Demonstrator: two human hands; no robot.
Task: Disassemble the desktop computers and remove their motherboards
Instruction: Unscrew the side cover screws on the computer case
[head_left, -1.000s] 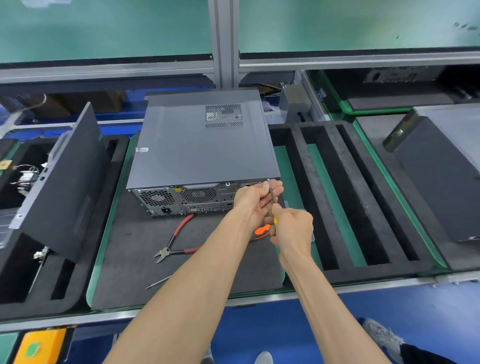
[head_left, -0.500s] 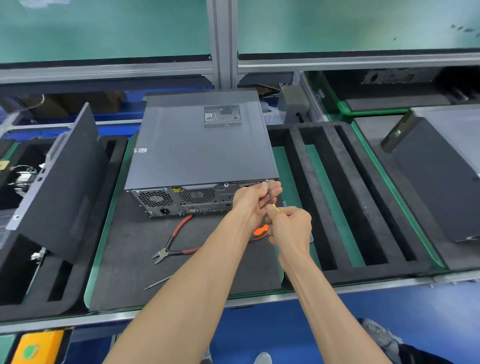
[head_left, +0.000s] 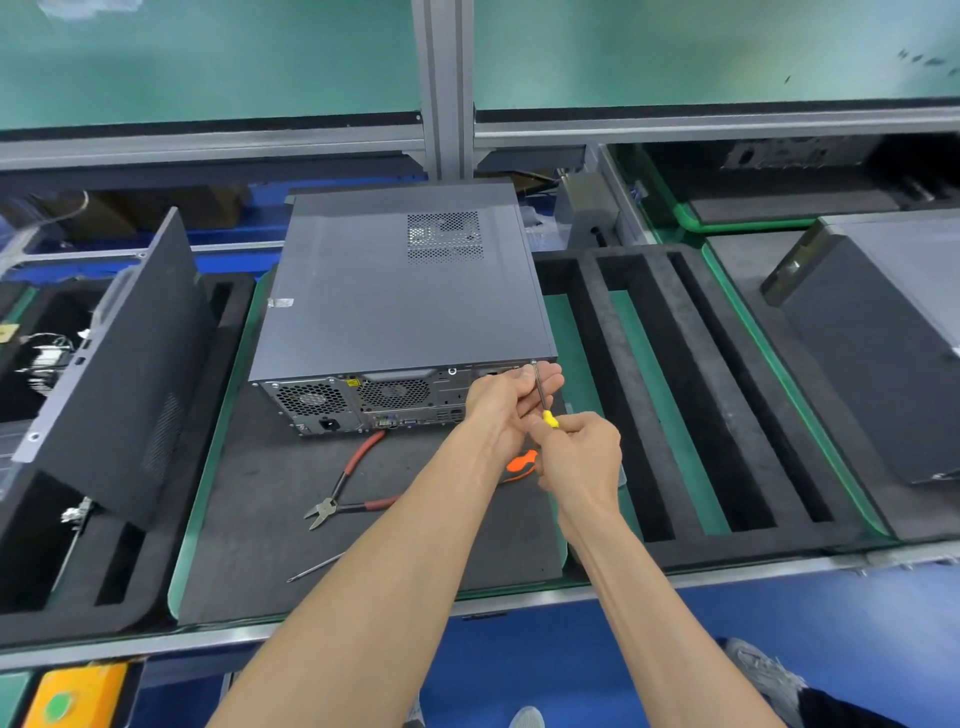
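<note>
Change: almost none; both hands stay at the case's rear right corner, the screwdriver (head_left: 543, 396) shaft a touch more upright.
Right hand (head_left: 582, 457): fingers curled round the yellow handle.
Left hand (head_left: 506, 402): fingers cupped about the shaft, steadying it.
Computer (head_left: 405, 306): closed, flat on the grey mat (head_left: 270, 525), rear panel facing the person.
Hidden: screw head at the shaft tip too small to read; an orange object (head_left: 521, 461) mostly covered by the wrists.
Foam tray (head_left: 691, 415): long slots, contents not visible.
Mat: pliers (head_left: 348, 491) and a thin rod (head_left: 314, 567).
</note>
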